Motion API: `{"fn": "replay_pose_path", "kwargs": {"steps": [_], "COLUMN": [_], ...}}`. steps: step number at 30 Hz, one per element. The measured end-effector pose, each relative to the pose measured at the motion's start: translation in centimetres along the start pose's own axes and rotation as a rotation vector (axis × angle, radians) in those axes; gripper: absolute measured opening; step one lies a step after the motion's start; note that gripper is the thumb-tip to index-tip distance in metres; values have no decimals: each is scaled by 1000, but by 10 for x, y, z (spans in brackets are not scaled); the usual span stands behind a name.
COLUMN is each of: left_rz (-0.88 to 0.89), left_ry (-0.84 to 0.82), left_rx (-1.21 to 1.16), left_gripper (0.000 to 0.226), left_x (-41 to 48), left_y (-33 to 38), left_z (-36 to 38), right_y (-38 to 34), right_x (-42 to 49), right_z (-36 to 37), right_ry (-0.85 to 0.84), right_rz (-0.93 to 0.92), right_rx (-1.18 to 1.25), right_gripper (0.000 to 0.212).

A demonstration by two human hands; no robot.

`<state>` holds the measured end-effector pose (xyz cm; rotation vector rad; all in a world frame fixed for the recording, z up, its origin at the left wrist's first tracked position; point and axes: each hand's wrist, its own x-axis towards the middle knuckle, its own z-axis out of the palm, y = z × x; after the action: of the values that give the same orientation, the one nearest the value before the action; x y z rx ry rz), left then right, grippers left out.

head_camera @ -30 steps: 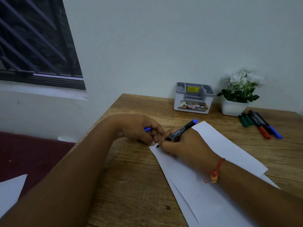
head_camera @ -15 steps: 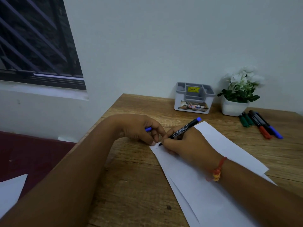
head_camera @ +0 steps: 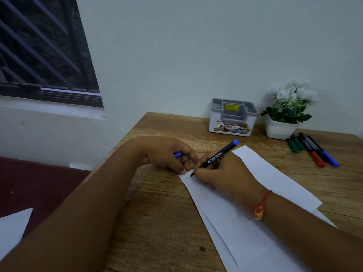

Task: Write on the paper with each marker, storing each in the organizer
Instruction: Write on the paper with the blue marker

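Note:
My right hand [head_camera: 222, 171] grips a black marker with a blue end [head_camera: 218, 155], its tip touching the top left corner of the white paper [head_camera: 275, 179], where a small blue mark shows. My left hand [head_camera: 169, 154] holds the blue cap [head_camera: 177, 154] in curled fingers, and one fingertip presses the paper's corner. The grey and white organizer [head_camera: 232, 117] stands at the back of the wooden desk, with no markers visible in it. Several capped markers [head_camera: 312, 149], green, red and blue, lie at the back right.
A white pot with a flowering plant [head_camera: 285, 110] stands right of the organizer. More sheets lie under the top paper. The wooden desk [head_camera: 157, 222] ends at its left edge, beyond which a dark red floor [head_camera: 39, 185] and a loose white sheet [head_camera: 11, 230] show.
The marker's tip has shifted slightly right along the paper's top corner, leaving a small blue mark. My left hand has stayed in place with the cap.

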<state>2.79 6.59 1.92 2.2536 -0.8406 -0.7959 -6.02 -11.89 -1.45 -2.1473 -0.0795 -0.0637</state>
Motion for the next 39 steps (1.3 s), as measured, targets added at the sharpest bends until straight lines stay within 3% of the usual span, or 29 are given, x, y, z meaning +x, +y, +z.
{"fn": "replay_pose_path", "kwargs": {"steps": [39], "left_rz": [-12], "left_ry": [5], "left_rx": [28], "left_gripper": [40], "left_x": [1], "left_y": [1], "left_z": [0], "right_y": [-1], "right_x": [3], "right_z": [-4], "right_ry": [-11], "right_rz": [21], "right_rx": [-5], "right_gripper": [9]}}
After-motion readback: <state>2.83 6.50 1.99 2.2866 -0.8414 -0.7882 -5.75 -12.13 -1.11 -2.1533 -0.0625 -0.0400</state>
